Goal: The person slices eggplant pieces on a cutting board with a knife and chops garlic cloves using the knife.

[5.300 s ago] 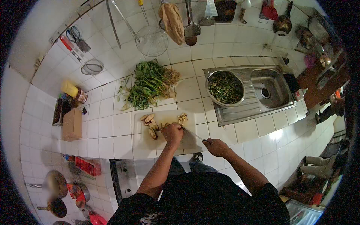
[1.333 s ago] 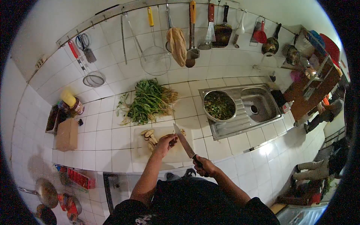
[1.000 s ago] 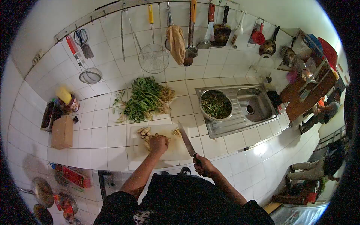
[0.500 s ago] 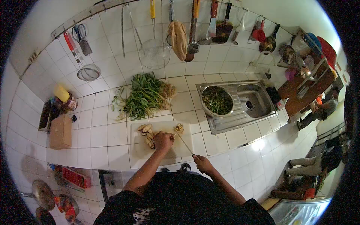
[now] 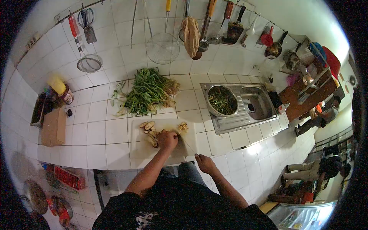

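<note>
My right hand (image 5: 206,163) is wrapped round the handle of a kitchen knife (image 5: 188,145), its thin blade angled up and left over the white cutting board (image 5: 163,159). On the board my left hand (image 5: 168,140) has its fingers curled down close to the blade's tip. Whatever they press on is hidden beneath them. Left of that hand lie several pale, brown-edged pieces (image 5: 148,125) of something sliced. A small heap of chopped pale bits (image 5: 183,126) sits just beyond the knife.
Leafy greens with roots (image 5: 147,92) lie behind the board. A metal bowl of chopped greens (image 5: 222,100) stands on the sink's drainboard (image 5: 218,125), beside the basin (image 5: 253,101). At left is a cardboard box (image 5: 54,128). Utensils hang along the wall; another person (image 5: 318,168) is far right.
The knife's blade has shifted slightly toward my left hand and lies closer to its fingers. My left hand stays in place on the board. The camera view has tilted a little.
</note>
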`<state>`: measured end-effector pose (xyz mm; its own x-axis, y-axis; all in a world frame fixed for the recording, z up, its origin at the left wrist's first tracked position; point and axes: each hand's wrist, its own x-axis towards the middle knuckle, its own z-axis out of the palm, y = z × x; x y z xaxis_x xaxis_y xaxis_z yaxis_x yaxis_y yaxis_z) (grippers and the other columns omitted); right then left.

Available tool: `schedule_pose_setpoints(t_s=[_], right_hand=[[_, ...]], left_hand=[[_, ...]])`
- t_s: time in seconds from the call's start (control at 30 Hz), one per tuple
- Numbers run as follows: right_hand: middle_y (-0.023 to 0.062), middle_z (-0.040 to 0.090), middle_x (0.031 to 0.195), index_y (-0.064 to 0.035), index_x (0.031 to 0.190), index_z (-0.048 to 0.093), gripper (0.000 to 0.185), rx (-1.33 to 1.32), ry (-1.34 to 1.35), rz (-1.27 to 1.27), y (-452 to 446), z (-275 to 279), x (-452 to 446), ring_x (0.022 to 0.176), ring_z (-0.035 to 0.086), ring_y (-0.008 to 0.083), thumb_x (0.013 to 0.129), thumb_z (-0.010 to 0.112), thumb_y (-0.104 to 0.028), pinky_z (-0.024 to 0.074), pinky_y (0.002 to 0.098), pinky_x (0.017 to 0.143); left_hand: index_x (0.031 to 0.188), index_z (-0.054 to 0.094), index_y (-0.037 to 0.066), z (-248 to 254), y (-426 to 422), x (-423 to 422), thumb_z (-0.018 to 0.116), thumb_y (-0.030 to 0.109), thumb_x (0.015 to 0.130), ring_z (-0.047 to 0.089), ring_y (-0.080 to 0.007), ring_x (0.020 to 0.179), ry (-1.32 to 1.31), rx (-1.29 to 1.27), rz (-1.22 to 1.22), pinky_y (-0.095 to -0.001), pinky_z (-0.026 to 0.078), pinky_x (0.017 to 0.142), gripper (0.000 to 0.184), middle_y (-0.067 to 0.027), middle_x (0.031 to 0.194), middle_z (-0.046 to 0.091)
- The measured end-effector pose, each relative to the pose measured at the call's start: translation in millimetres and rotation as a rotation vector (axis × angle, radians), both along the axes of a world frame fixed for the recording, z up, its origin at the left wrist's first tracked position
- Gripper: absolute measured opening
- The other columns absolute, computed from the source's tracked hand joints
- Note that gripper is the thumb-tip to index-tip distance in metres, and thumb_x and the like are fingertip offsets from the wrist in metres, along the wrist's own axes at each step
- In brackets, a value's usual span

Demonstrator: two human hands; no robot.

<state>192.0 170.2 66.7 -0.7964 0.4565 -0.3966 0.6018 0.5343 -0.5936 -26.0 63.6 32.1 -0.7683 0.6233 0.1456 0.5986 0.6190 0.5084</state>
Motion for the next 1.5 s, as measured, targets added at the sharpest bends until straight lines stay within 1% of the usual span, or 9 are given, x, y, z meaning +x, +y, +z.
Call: schedule_pose_setpoints(t_s=[0.4, 0.57, 0.67, 0.77, 0.87, 1.07, 1.17, 1.37, 1.5], right_hand=[[0.0311, 0.063, 0.097, 0.0035, 0.102, 0.061, 0.053, -0.008, -0.067, -0.022, -4.5, 11.3, 1.1, 0.097, 0.057, 0.0507, 0.101, 0.037, -0.044, 0.045, 0.0554, 0.083], [0.0308, 0.063, 0.098, 0.0032, 0.101, 0.06, 0.052, 0.028, -0.125, -0.026, -2.1, 12.1, -8.3, 0.097, 0.057, 0.0509, 0.101, 0.037, -0.044, 0.0451, 0.0556, 0.082], [0.0315, 0.063, 0.097, 0.0041, 0.1, 0.06, 0.053, 0.025, -0.08, 0.001, 4.4, 1.7, -10.0, 0.096, 0.057, 0.0513, 0.101, 0.037, -0.044, 0.0452, 0.0554, 0.082], [0.0319, 0.063, 0.095, 0.0046, 0.1, 0.06, 0.054, -0.033, -0.018, 0.033, 4.0, 10.8, -3.7, 0.097, 0.057, 0.0514, 0.101, 0.038, -0.044, 0.0457, 0.0545, 0.082], [0.0317, 0.063, 0.095, 0.0047, 0.099, 0.06, 0.053, -0.069, -0.039, -0.032, 2.0, 16.3, 2.5, 0.097, 0.057, 0.0511, 0.101, 0.039, -0.044, 0.0464, 0.0532, 0.083], [0.0317, 0.063, 0.094, 0.0032, 0.1, 0.06, 0.05, -0.005, -0.048, 0.025, -6.9, 33.0, 0.9, 0.095, 0.058, 0.0507, 0.101, 0.039, -0.042, 0.0469, 0.0542, 0.081], [0.0315, 0.063, 0.093, 0.0024, 0.1, 0.06, 0.049, 0.066, -0.005, 0.101, -6.9, 29.9, -3.9, 0.093, 0.058, 0.0507, 0.101, 0.038, -0.041, 0.0464, 0.0551, 0.08], [0.031, 0.063, 0.092, 0.0028, 0.1, 0.06, 0.05, -0.055, 0.031, 0.077, 1.4, 20.4, -2.6, 0.092, 0.059, 0.0508, 0.101, 0.038, -0.042, 0.0451, 0.0561, 0.08], [0.0312, 0.063, 0.091, 0.0021, 0.1, 0.06, 0.049, 0.018, 0.034, 0.113, -3.1, 25.1, 7.5, 0.092, 0.059, 0.0511, 0.101, 0.038, -0.042, 0.0453, 0.0568, 0.08]], left_hand=[[0.079, 0.075, 0.016, -2.4, -1.0, 2.1, 0.074, 0.02, 0.068, 0.062, -0.0307, 0.087, 0.082, 0.045, 0.025, -0.0454, 0.05, 0.074, 0.013, -0.0075, 0.078, 0.069], [0.084, 0.075, 0.017, -9.9, 0.5, 0.2, 0.072, 0.02, 0.068, 0.061, -0.028, 0.094, -0.034, -0.016, 0.025, -0.0479, 0.045, 0.084, 0.016, -0.0044, 0.084, 0.071], [0.086, 0.076, 0.018, -46.6, 1.7, -3.4, 0.073, 0.019, 0.068, 0.06, -0.0271, 0.1, 0.003, 0.009, -0.032, -0.0499, 0.04, 0.091, 0.019, -0.0028, 0.089, 0.072], [0.088, 0.076, 0.018, -14.5, -6.8, 3.7, 0.073, 0.02, 0.067, 0.059, -0.0268, 0.101, 0.077, 0.018, -0.054, -0.0493, 0.035, 0.094, 0.022, -0.0035, 0.092, 0.072], [0.087, 0.075, 0.013, -20.1, -6.3, -0.5, 0.074, 0.025, 0.066, 0.058, -0.0306, 0.096, 0.075, 0.025, -0.031, -0.0491, 0.043, 0.089, 0.024, -0.0059, 0.092, 0.071], [0.088, 0.076, 0.018, -9.4, -10.1, 4.1, 0.075, 0.026, 0.067, 0.056, -0.0336, 0.096, -0.004, -0.039, -0.014, -0.051, 0.041, 0.089, 0.023, -0.0127, 0.092, 0.068], [0.085, 0.075, 0.015, -10.5, -6.5, 9.2, 0.074, 0.023, 0.066, 0.058, -0.0282, 0.098, 0.044, -0.046, 0.043, -0.0479, 0.034, 0.091, 0.02, -0.0084, 0.085, 0.07], [0.089, 0.074, 0.015, -28.4, -9.3, 2.3, 0.075, 0.024, 0.066, 0.056, -0.0346, 0.098, 0.061, 0.034, -0.036, -0.0503, 0.041, 0.092, 0.025, -0.0109, 0.092, 0.069], [0.088, 0.074, 0.013, -25.5, -6.8, 4.9, 0.074, 0.022, 0.066, 0.057, -0.0331, 0.099, 0.022, 0.036, 0.005, -0.0519, 0.041, 0.095, 0.024, -0.0083, 0.09, 0.07]])
